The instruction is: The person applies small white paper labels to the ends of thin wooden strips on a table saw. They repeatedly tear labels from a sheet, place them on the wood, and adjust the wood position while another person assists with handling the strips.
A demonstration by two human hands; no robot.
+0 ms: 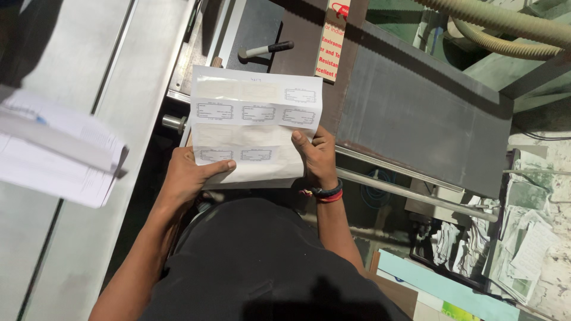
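Nearest of all, the person's black-shirted torso fills the bottom of the view, and both bare forearms rise from it toward a white sheet of peel-off labels (256, 132) held up in front of the chest. The left hand (189, 172) clasps the sheet's lower left corner, thumb laid flat across the paper and pointing right, fingers hidden behind. The right hand (318, 157), with a dark and red band at the wrist, pinches the lower right edge, thumb on the front and fingers curled behind. The sheet is nearly square, slightly wider than tall, its top edge tipped away from the person toward the machine and running a little downhill to the right; rows of small outlined rectangular labels cross it from left to right, some spots already bare. Left of the hands lies a blurred stack of white printed papers (59, 151) on a broad grey metal table (119, 77). Beyond the sheet stands a dark grey metal machine panel (416, 119), with a black-gripped lever handle (266, 50) just above the sheet's top edge, and beige corrugated hoses (505, 27) farthest off at upper right.
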